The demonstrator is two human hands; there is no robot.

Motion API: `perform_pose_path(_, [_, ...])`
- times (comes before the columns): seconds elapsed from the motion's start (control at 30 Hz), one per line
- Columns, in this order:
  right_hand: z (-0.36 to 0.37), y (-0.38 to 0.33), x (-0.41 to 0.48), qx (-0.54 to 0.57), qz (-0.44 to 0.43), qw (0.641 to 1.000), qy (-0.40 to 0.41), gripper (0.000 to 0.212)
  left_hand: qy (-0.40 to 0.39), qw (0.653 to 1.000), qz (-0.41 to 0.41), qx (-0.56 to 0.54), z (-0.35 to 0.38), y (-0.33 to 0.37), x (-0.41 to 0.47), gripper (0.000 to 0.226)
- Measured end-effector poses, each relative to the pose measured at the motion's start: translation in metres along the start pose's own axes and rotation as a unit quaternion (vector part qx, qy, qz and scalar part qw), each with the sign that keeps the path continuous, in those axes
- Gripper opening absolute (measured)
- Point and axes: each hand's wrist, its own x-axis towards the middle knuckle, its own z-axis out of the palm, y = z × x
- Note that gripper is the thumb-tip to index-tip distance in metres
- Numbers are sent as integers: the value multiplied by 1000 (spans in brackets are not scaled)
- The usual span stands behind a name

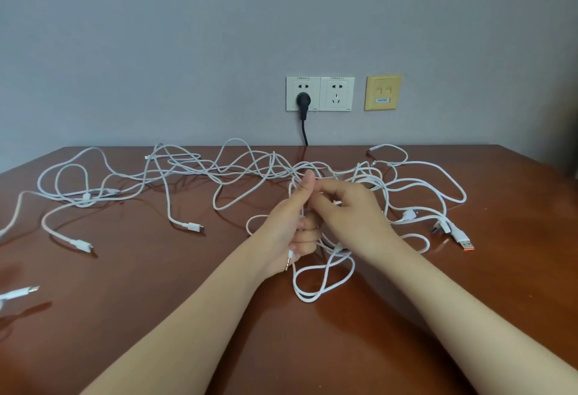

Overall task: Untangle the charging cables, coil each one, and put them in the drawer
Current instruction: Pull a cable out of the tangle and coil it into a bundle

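- Head view: white charging cables (pixel 237 172) lie tangled on the brown table (pixel 156 316), spreading to both sides below the black plug (pixel 302 102).
- Left hand (pixel 291 229), straight below the plug: grip curled round several strands, thumb up, gold jack tip (pixel 287 263) poking out.
- Right hand (pixel 353 210), just beside it: fingers pinch one strand.

Bare table (pixel 187 316) nearside; cable tangle (pixel 250 172) beyond

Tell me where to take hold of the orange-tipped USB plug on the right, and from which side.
Pinch the white housing of the orange-tipped USB plug, just behind the tip, coming from above. It lies flat on the table with both long sides exposed, so that approach looks unobstructed.
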Motion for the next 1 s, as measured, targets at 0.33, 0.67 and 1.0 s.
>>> perform_pose_path(0.33, [8,-10,-6,58,36,998,-17,28,69,982,61,-166,-12,6,11,50])
perform_pose_path(0.67, [10,-10,-10,56,58,987,-136,12,113,944,85,-297,-27,14,15,54])
perform_pose_path(1.0, [-8,-6,-8,-11,101,970,-222,30,-3,942,74,-327,-46,26,9,48])
